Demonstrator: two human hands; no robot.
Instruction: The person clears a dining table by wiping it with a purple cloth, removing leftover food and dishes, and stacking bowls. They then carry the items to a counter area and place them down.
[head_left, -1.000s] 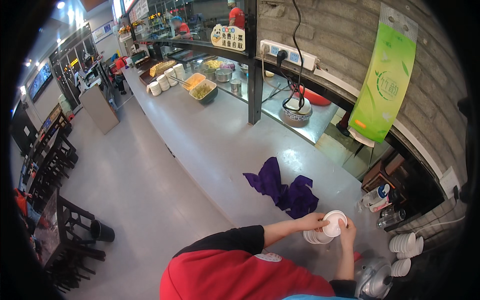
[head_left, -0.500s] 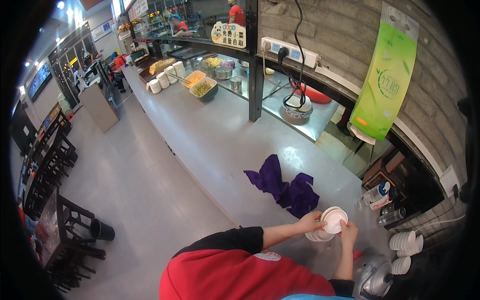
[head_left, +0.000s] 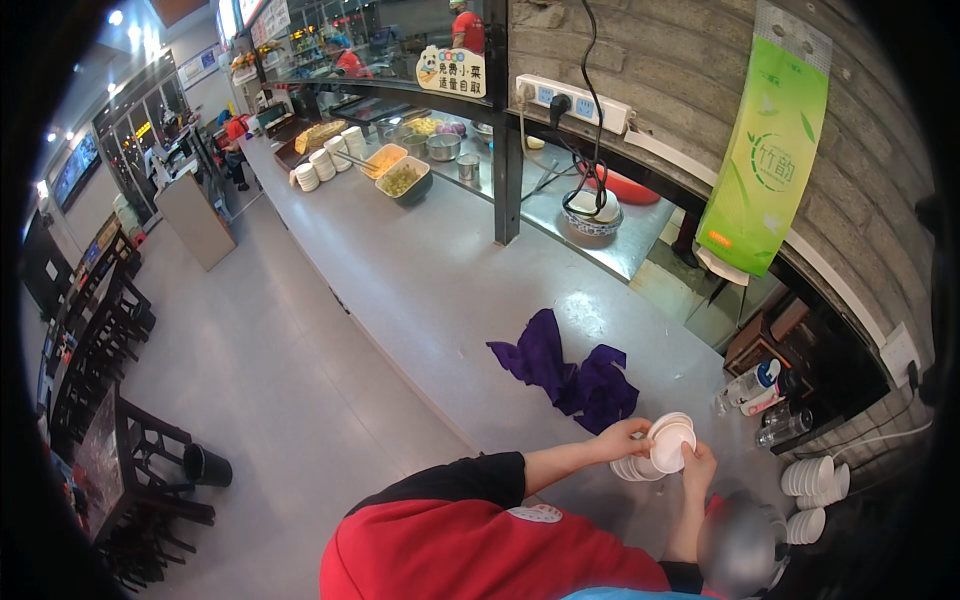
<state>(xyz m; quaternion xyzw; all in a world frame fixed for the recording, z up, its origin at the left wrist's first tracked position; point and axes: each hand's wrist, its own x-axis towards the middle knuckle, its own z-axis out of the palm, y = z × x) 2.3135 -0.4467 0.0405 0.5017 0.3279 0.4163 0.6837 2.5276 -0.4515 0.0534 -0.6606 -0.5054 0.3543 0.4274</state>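
Above the right end of the counter, my left hand (head_left: 624,440) pinches the rim of a small white bowl. My right hand (head_left: 698,466) grips the right edge of another white bowl (head_left: 672,448), which overlaps the first and is tilted with its inside toward me. More white bowls (head_left: 630,469) are stacked just below my hands, partly hidden by them. A crumpled purple cloth (head_left: 575,372) lies on the counter beyond my left hand. Beside my right forearm is a blurred, rounded silver-grey metal pot or kettle (head_left: 738,545).
White bowl stacks (head_left: 808,477) and clear bottles (head_left: 785,428) stand at right. Along the grey counter (head_left: 430,270) are food tubs (head_left: 403,182) and cup stacks (head_left: 322,163). A green tissue pack (head_left: 765,150) hangs on the brick wall, near a power strip (head_left: 573,102). Dark tables and stools (head_left: 120,450) line the left.
The front bowl in my right hand has shifted slightly right and down, separating from the one behind. The metal pot or kettle now appears higher and blurred. The cloth stays put.
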